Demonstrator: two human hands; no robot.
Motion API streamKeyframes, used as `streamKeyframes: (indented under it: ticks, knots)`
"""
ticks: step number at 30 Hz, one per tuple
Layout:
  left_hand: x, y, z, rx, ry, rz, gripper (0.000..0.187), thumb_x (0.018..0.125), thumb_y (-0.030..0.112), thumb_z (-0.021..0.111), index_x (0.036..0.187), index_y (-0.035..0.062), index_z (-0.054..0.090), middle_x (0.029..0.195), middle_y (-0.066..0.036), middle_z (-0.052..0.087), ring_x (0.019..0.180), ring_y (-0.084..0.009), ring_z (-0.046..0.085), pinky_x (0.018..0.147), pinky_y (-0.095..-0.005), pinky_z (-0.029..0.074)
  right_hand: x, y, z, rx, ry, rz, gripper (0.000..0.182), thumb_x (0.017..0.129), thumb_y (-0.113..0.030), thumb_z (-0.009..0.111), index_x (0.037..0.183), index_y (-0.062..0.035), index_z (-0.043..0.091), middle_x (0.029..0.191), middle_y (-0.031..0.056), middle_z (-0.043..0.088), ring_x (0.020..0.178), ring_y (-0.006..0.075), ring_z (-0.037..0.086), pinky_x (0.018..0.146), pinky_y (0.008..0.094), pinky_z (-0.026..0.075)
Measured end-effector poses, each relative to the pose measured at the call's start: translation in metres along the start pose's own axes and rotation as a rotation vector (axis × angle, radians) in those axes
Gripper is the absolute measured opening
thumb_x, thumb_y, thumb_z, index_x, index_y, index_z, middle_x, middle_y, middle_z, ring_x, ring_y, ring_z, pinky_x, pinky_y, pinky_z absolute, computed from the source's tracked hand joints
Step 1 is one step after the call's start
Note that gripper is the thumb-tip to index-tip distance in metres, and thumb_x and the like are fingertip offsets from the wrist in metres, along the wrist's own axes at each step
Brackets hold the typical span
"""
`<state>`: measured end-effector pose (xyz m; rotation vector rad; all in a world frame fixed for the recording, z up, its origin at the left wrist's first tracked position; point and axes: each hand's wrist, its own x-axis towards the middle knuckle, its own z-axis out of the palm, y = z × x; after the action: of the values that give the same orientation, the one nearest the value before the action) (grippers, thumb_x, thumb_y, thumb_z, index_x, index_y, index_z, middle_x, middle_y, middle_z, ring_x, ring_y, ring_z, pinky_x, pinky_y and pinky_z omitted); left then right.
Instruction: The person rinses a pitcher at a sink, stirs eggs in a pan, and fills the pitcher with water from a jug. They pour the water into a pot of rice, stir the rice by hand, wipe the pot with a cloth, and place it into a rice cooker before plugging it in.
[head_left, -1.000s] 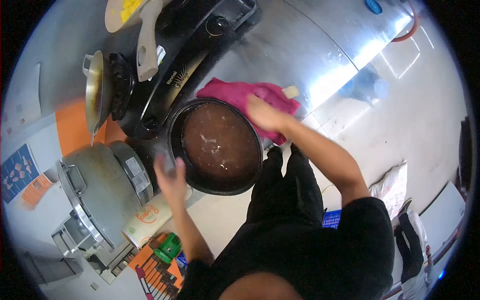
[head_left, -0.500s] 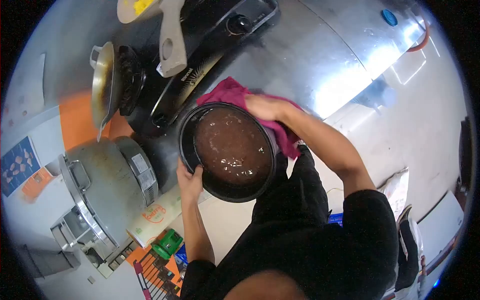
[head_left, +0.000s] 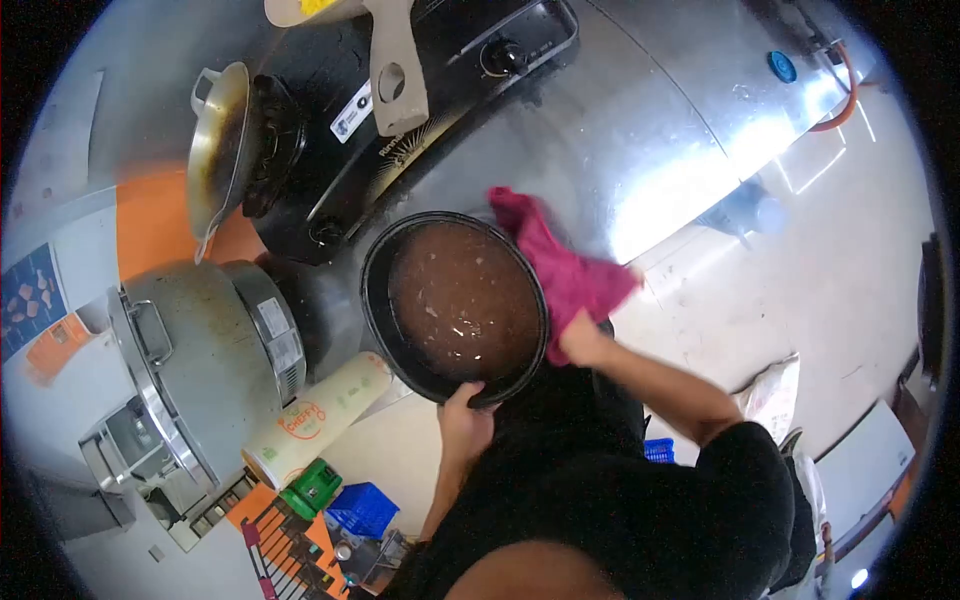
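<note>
A round black pot (head_left: 374,285) holds a glossy brown liquid (head_left: 465,290) with small bubbles and bright reflections on its surface. My left hand (head_left: 467,425) grips the near rim, its thumb over the edge and the other fingers hidden under the pot. On the pot's right side, my right hand (head_left: 585,342) is closed on a magenta cloth (head_left: 565,272). The cloth hangs along the pot's outer wall, its upper end by the far right rim and one corner blurred out to the right.
Behind the pot is a black gas stove (head_left: 445,75) with a light-coloured handled scoop (head_left: 400,70) over it. A stained wok (head_left: 218,150) stands at the left, above a large steel cooker (head_left: 205,350). A printed paper roll (head_left: 320,415) lies close to the pot's left.
My left hand has shifted along the rim from the left side to the near side. My right hand has drawn the cloth from the far rim down the pot's right side.
</note>
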<state>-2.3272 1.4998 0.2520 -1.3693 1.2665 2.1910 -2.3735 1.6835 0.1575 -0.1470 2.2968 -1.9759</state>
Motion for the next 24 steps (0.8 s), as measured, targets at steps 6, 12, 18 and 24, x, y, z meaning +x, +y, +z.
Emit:
streamKeyframes:
  ticks: [6, 12, 18, 24]
  knots:
    - [-0.022, 0.012, -0.012, 0.146, -0.008, 0.050, 0.057, 0.069, -0.004, 0.050, 0.126, -0.0010, 0.042, 0.121, -0.015, 0.053, 0.112, -0.0335, 0.052, 0.098, -0.0479, 0.042, 0.049, -0.022, -0.019, 0.500, 0.002, 0.144, 0.044, 0.094, -0.028, 0.040, 0.130, -0.0035, 0.046, 0.130, 0.0165, 0.048, 0.123, 0.0282, 0.042, 0.104, 0.0358, 0.030]
    - [-0.050, 0.028, -0.029, 0.154, -0.087, 0.052, 0.067, 0.066, -0.009, 0.049, 0.131, 0.0039, 0.038, 0.126, -0.014, 0.048, 0.116, -0.0360, 0.047, 0.102, -0.0496, 0.037, 0.068, -0.029, 0.010, 1.527, -0.302, 0.681, 0.055, 0.093, -0.049, 0.040, 0.125, -0.0066, 0.052, 0.114, 0.0088, 0.059, 0.100, 0.0240, 0.058, 0.088, 0.0370, 0.046]
    - [-0.081, 0.030, -0.024, 0.207, -0.004, 0.084, 0.072, 0.064, -0.004, 0.051, 0.133, 0.0041, 0.034, 0.129, -0.016, 0.045, 0.120, -0.0366, 0.043, 0.103, -0.0520, 0.033, 0.000, -0.071, 0.034, 1.644, -0.201, 0.753, 0.052, 0.092, -0.048, 0.043, 0.123, -0.0073, 0.053, 0.113, 0.0083, 0.060, 0.099, 0.0226, 0.059, 0.088, 0.0352, 0.046]
    - [-0.093, 0.025, -0.038, 0.245, 0.001, 0.124, 0.071, 0.064, -0.004, 0.052, 0.132, 0.0037, 0.035, 0.126, -0.017, 0.045, 0.119, -0.0375, 0.043, 0.102, -0.0519, 0.034, -0.048, -0.065, -0.029, 1.450, -0.015, 0.752, 0.048, 0.092, -0.044, 0.047, 0.121, -0.0077, 0.055, 0.114, 0.0087, 0.060, 0.098, 0.0215, 0.059, 0.089, 0.0343, 0.046]
